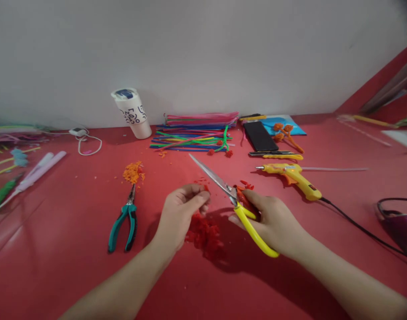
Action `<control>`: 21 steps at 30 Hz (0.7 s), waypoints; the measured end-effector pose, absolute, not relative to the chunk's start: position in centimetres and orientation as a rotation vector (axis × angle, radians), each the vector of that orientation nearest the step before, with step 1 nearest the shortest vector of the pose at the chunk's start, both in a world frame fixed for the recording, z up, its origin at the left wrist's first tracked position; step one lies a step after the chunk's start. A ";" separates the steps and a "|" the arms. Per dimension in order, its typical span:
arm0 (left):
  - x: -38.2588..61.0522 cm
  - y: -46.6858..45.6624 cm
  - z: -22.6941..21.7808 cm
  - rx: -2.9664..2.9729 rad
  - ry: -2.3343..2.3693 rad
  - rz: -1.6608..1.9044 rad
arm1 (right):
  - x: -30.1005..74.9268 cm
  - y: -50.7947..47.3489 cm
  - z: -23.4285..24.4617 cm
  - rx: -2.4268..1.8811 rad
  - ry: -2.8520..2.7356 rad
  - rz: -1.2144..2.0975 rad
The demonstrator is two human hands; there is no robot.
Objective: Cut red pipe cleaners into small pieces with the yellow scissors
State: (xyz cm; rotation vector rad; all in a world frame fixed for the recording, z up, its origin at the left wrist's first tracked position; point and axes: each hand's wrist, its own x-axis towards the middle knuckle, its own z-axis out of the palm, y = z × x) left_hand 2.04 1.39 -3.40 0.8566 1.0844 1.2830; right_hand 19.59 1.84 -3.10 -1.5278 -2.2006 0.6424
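Note:
My left hand (183, 209) is closed in a pinch on a small red piece (206, 188), too small to name surely. In my right hand (273, 218) is a pair of scissors with yellow handles (255, 233). Their metal blades (212, 174) point up and left, past the left fingertips without touching them. A pile of red fluffy clippings (206, 238) lies on the table under and beside the left hand. Small orange-red pieces (246, 185) lie just beyond the right fingers, partly hidden by them and the scissors.
Teal-handled pliers (122, 224) lie left, tips at orange clippings (133, 171). Several coloured pipe cleaners (193, 138) lie behind. A white tumbler (133, 113) stands by the wall. At right are a yellow glue gun (295, 175) with a trailing cord, a phone (260, 136) and a cutter (277, 155).

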 end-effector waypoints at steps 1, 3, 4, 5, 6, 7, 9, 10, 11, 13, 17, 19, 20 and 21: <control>1.8 1.6 -3.4 0.825 1.073 1.348 | 19.7 1.9 -3.3 -1.558 -2.283 0.528; 1.5 1.8 -3.4 0.775 1.060 1.436 | 19.9 1.8 -3.5 -1.573 -2.423 0.356; 1.4 1.9 -3.3 0.758 1.060 1.460 | 19.9 1.8 -3.7 -1.567 -2.478 0.291; 1.4 1.9 -3.2 0.744 1.064 1.474 | 19.8 1.8 -3.8 -1.565 -2.521 0.233; 1.3 1.9 -3.2 0.738 1.067 1.481 | 19.8 1.8 -3.9 -1.564 -2.555 0.183; 1.2 2.0 -3.1 0.741 1.067 1.485 | 19.9 1.8 -4.1 -1.561 -2.584 0.145; 1.2 2.0 -3.0 0.759 1.054 1.494 | 19.9 1.8 -4.3 -1.540 -2.626 0.082; 1.2 2.0 -3.0 0.769 1.045 1.497 | 20.0 1.8 -4.4 -1.522 -2.640 0.057; 1.1 2.0 -3.0 0.780 1.036 1.499 | 20.0 1.8 -4.5 -1.502 -2.649 0.036; 1.1 2.0 -3.0 0.801 1.025 1.499 | 20.1 1.9 -4.7 -1.468 -2.656 0.009; 1.0 2.0 -3.0 0.826 1.008 1.491 | 20.2 1.9 -4.7 -1.450 -2.653 -0.020; 1.1 2.0 -2.9 0.816 1.005 1.489 | 20.2 1.8 -4.6 -1.446 -2.659 -0.025; 1.1 2.0 -2.9 0.811 1.003 1.489 | 20.2 1.8 -4.6 -1.444 -2.664 -0.024; 1.1 1.9 -2.9 0.807 1.003 1.489 | 20.2 1.8 -4.5 -1.443 -2.668 -0.024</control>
